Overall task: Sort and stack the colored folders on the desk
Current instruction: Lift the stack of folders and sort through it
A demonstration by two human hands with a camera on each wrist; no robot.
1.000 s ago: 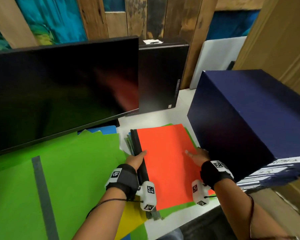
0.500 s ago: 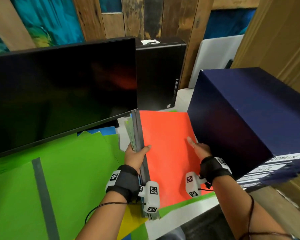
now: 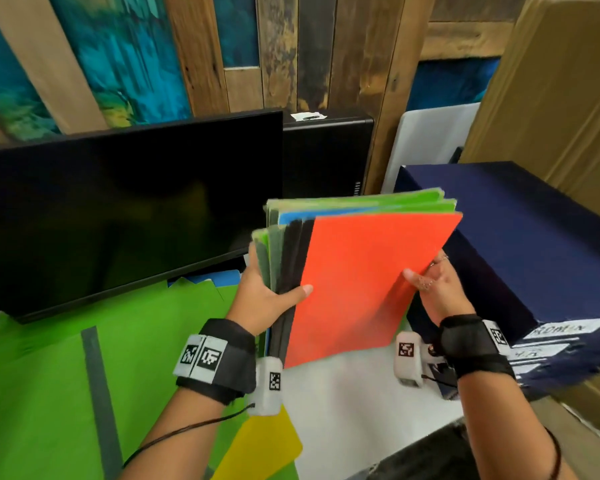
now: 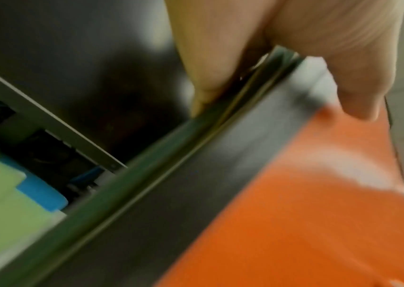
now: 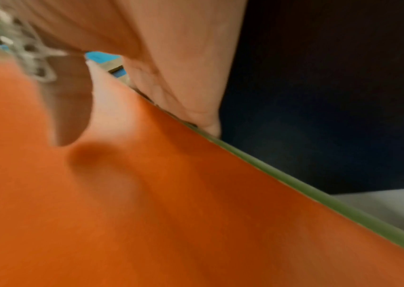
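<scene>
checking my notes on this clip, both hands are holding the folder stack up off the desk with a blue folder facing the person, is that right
Not quite. The folder facing the person is orange, not blue; the head view shows it at the front of the folder stack. The rest holds: the left hand grips the spine side, the right hand grips the opposite edge, and the stack is raised off the desk.

Office/storage corner: dark monitor (image 3: 118,216) & black PC tower (image 3: 326,157) on white table (image 3: 343,393), labelled navy box (image 3: 520,258), cardboard (image 3: 551,91), plank wall (image 3: 291,50).
</scene>
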